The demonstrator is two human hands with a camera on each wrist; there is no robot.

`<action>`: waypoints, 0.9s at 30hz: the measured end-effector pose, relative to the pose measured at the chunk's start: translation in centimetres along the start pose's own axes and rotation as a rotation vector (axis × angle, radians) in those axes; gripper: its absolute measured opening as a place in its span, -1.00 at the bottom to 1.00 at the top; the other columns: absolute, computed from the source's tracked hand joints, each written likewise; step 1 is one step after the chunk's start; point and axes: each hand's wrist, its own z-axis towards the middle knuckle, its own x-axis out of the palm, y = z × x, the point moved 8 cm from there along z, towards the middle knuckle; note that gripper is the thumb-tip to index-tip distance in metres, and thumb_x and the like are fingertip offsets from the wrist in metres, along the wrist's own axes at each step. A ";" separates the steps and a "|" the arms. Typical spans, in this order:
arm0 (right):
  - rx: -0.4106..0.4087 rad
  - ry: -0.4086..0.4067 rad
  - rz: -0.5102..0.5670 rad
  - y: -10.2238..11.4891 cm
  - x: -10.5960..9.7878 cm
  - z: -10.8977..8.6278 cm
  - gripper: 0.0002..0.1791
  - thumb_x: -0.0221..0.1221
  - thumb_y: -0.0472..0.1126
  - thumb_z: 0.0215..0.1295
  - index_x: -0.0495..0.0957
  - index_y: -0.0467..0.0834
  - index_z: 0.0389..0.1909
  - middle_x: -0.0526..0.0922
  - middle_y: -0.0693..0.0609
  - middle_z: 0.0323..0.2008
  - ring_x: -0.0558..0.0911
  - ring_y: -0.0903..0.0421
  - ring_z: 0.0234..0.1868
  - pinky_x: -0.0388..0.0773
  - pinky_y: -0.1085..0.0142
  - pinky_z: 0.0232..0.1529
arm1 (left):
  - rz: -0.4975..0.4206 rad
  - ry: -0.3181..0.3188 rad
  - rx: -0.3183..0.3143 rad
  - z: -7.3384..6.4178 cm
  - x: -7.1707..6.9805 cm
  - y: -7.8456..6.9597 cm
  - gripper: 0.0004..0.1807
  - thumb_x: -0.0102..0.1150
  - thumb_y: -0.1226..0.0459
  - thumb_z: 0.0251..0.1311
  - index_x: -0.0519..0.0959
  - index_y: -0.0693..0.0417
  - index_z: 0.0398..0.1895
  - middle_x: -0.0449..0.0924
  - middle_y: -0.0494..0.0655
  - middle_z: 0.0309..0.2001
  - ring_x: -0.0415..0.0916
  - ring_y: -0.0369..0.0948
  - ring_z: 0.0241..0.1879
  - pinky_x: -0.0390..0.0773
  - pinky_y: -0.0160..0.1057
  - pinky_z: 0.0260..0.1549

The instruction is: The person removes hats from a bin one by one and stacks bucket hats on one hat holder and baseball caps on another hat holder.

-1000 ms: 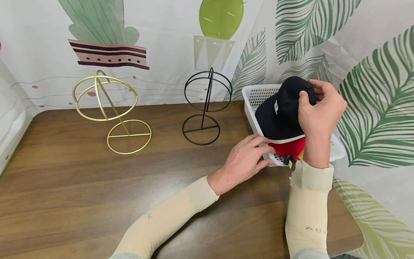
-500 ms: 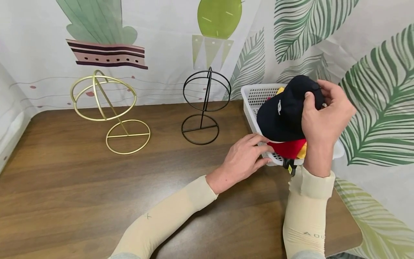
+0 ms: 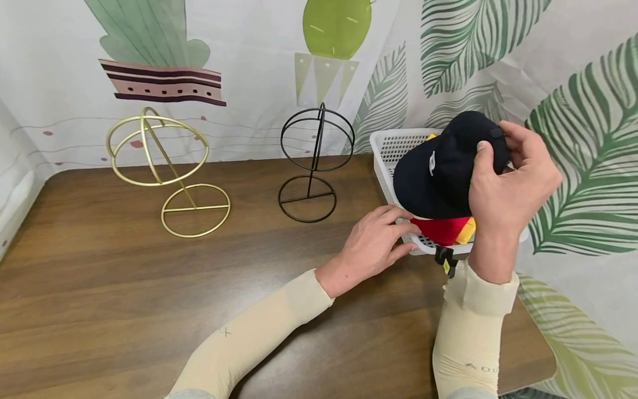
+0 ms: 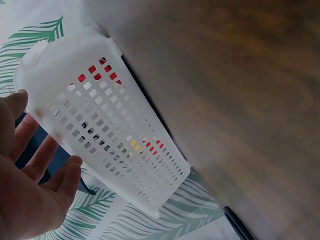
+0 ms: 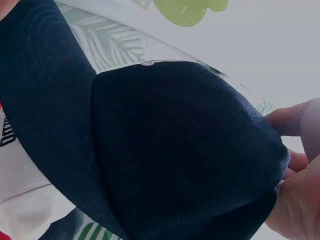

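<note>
A navy baseball cap (image 3: pixel 448 172) with a small white emblem is tilted above a white plastic basket (image 3: pixel 386 166), its brim toward the left. My right hand (image 3: pixel 513 183) pinches the cap by its crown between thumb and fingers; the right wrist view has the cap (image 5: pixel 185 150) filling most of the frame. My left hand (image 3: pixel 371 244) rests at the basket's near left corner with fingers extended over the rim. In the left wrist view those fingers (image 4: pixel 42 155) lie loosely along the basket's edge. Below the navy cap, a red cap (image 3: pixel 441 230) shows in the basket.
A gold wire hat stand (image 3: pixel 194 208) is at the left of the wooden table (image 3: pixel 174 288), and a black wire hat stand (image 3: pixel 309 197) is nearer the basket. A white cap (image 5: pixel 35 190) with dark lettering and yellow cloth (image 3: pixel 466 231) also show around the basket.
My right hand has drawn the navy cap slightly up and to the right, uncovering more yellow cloth. My left hand has stayed at the basket's corner.
</note>
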 end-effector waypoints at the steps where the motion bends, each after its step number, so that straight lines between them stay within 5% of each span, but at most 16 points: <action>1: -0.004 -0.001 0.000 0.0 0.0 0.0 -0.76 0.31 -0.19 0.35 0.81 -0.06 -0.01 0.70 0.25 -0.33 0.61 0.35 -0.33 0.50 0.58 -0.31 | 0.000 0.000 -0.001 0.0 0.0 0.0 -0.68 0.32 -0.05 0.43 0.74 -0.26 0.16 0.58 -0.21 0.27 0.43 -0.23 0.34 0.30 -0.35 0.44; 19: 0.021 -0.067 0.160 4.0 -2.3 -0.9 -0.75 0.28 -0.34 0.27 0.82 -0.11 -0.09 0.69 0.22 -0.33 0.60 0.18 -0.37 0.39 0.56 -0.45 | 0.026 -0.036 0.018 -0.3 -0.3 0.0 -0.70 0.29 0.02 0.47 0.76 -0.23 0.17 0.61 -0.21 0.22 0.48 -0.25 0.27 0.43 -0.34 0.33; 27: 0.004 -0.089 0.238 4.1 -3.0 -1.0 -0.77 0.32 -0.35 0.25 0.82 -0.16 -0.11 0.65 0.16 -0.36 0.55 0.17 -0.42 0.33 0.55 -0.47 | -0.012 -0.128 0.014 -1.3 -1.6 0.3 -0.77 0.36 0.05 0.42 0.76 -0.11 0.02 0.62 -0.11 0.17 0.56 -0.19 0.21 0.57 -0.13 0.15</action>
